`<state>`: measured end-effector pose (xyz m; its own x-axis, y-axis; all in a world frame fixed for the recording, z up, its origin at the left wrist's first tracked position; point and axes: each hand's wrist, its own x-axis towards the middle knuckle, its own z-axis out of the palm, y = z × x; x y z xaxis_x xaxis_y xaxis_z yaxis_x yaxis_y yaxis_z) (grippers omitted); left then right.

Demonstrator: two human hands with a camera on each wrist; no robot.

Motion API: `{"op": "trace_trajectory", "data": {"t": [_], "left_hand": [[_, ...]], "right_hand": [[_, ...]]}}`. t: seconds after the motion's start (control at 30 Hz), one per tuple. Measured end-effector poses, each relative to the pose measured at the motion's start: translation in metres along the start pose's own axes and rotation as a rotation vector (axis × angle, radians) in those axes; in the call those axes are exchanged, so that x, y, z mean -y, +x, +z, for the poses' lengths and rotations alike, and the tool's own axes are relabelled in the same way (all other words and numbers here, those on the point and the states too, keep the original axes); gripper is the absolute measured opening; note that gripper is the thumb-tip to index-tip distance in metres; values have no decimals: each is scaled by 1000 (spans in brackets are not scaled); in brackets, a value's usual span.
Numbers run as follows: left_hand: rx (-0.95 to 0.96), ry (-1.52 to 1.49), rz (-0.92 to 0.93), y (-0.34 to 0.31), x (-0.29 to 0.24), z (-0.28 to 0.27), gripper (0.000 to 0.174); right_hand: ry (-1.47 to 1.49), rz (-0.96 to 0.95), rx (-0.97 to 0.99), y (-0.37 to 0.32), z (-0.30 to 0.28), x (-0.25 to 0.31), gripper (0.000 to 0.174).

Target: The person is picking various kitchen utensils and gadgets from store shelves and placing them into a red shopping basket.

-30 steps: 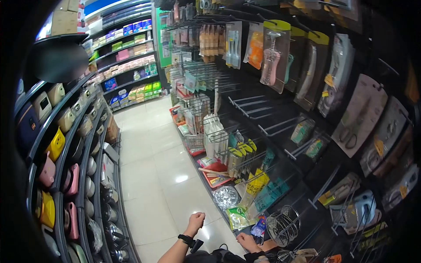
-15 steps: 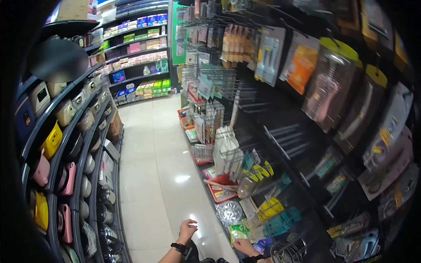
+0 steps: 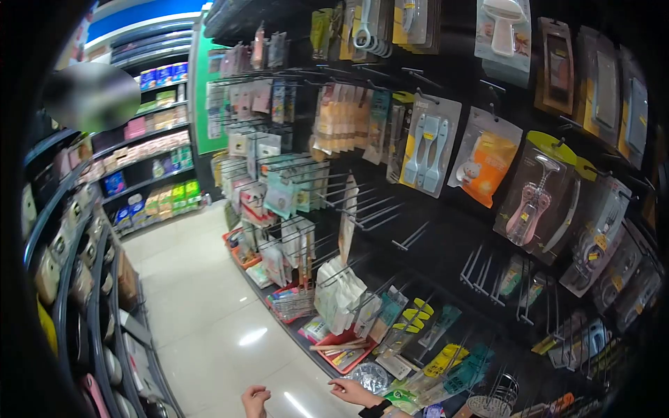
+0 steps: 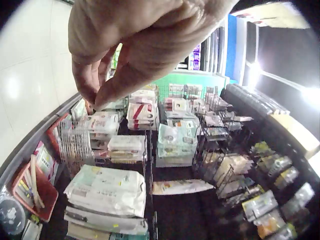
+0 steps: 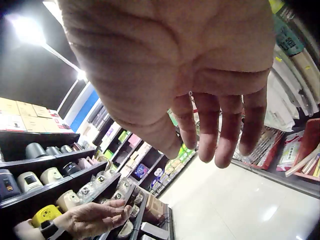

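Note:
Low in the head view, my left hand [image 3: 256, 402] hangs over the floor with loosely bent fingers and holds nothing. In the left wrist view the thumb and fingertips of that hand come close together. My right hand [image 3: 354, 392] reaches in from the right, fingers fairly straight, also holding nothing. The right wrist view shows its long fingers [image 5: 225, 130] hanging relaxed. In the head view it overlaps the edge of the lowest shelf, beside a round, shiny clear-wrapped item [image 3: 369, 377] and a red tray [image 3: 355, 355] with wooden sticks.
A black rack with packaged utensils on hooks lines the right side, including light-blue brushes [image 3: 426, 153] and an orange pack [image 3: 482, 167]. White bags [image 3: 339, 296] hang low. Shelves of cookers and pots [image 3: 90, 292] line the left. Pale tiled floor [image 3: 209, 299] runs between.
The head view has turned toward the right-hand rack, so the left shelves slide out. Both hands sit lower in view; the right hand's fingers have straightened from a curl.

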<state>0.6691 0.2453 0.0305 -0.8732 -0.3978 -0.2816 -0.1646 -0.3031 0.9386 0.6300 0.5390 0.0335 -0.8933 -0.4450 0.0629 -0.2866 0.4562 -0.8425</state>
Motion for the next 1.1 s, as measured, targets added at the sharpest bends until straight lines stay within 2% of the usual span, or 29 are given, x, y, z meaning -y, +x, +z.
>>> {"op": "trace_trajectory", "data": {"t": [0.07,0.13,0.17,0.2,0.3,0.33,0.4,0.47,0.53,0.6,0.67,0.73,0.87,0.93,0.97,1.03,1.07,1.1], "left_hand": [[-32,-37,-3,12,-11,-14,18],[-37,73,48,22,-23,-28,38],[-46,73,48,32,-19,-35,38],[-50,11,-11,44,-6,-43,31],[-87,-48,-106,76,22,-53,25],[-116,-43,-139,84,26,-55,25],[-99,-58,-143,91,-8,-37,26],[43,30,-26,110,-34,-19,27],[68,43,-4,142,-45,-10,28],[144,161,45,177,-69,-3,28],[174,243,88,211,-100,9,28],[220,327,119,241,-130,23,29],[305,448,102,304,-175,58,31],[249,287,306,330,-203,90,15],[278,283,288,338,-213,104,15],[361,416,524,352,-236,131,16],[392,407,516,352,-255,147,16],[423,485,694,345,-278,165,21]], "right_hand": [[-14,41,49,25,3,6,32],[36,34,75,51,3,12,32],[29,80,81,64,-3,21,31],[29,77,89,76,-5,20,31],[178,28,-90,117,-16,19,30],[185,28,-83,130,-23,25,30],[291,149,-153,159,-42,42,30],[297,182,-186,189,-63,73,30],[292,116,-196,222,-80,89,30],[210,-62,-253,259,-94,103,30],[277,-114,-256,294,-111,129,30],[223,-301,-267,324,-128,153,33],[192,-450,-218,369,-158,182,38],[169,-461,-233,380,-171,196,41],[119,-483,-222,382,-177,203,42],[66,-516,-215,382,-187,216,46],[48,-495,-234,379,-191,220,46],[55,-442,-246,374,-195,225,48]]}}
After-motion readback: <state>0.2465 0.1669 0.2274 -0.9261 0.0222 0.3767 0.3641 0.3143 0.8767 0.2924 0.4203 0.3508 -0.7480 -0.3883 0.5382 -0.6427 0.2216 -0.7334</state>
